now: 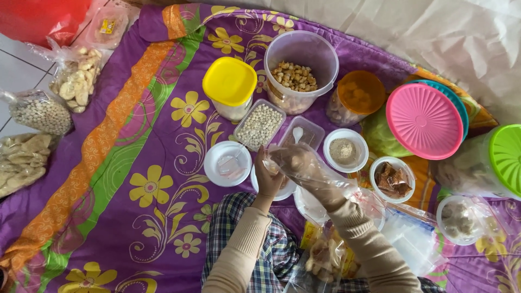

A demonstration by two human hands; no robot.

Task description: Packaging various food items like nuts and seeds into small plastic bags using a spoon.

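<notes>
Checked trousers (pixel 271 255) and two beige sleeves fill the near edge of the purple flowered bedsheet (pixel 135 163), and just beside the right sleeve lies a crumpled bag of snacks (pixel 325 258). Up from there, both hands meet over a white plate (pixel 282 190) at the middle of the sheet. Left hand (pixel 268 176) has its fingers closed on the mouth of a clear plastic bag (pixel 320 173), pinching the rim. Right hand (pixel 296 160) is pushed inside that bag, the film wrapped over its fingers (pixel 282 154); how far they are curled I cannot tell through the plastic. So the bag sits around the right hand and against the left fingertips.

Room is tight ahead: a white bowl (pixel 228 163) just left of the hands, a tray of pale round nuts (pixel 259 126) and a tray with a white spoon (pixel 301 133) right in front, a bowl of beige powder (pixel 345 151) and a bowl of brown pieces (pixel 392 179) to the right. Behind stand a yellow-lidded tub (pixel 229 87), an open tub of fried bits (pixel 300 70), an orange-lidded jar (pixel 355 97) and a pink lid (pixel 424 120). Open cloth runs wide toward the left edge, where bagged snacks (pixel 76 78) lie on the tiled floor (pixel 13 59).
</notes>
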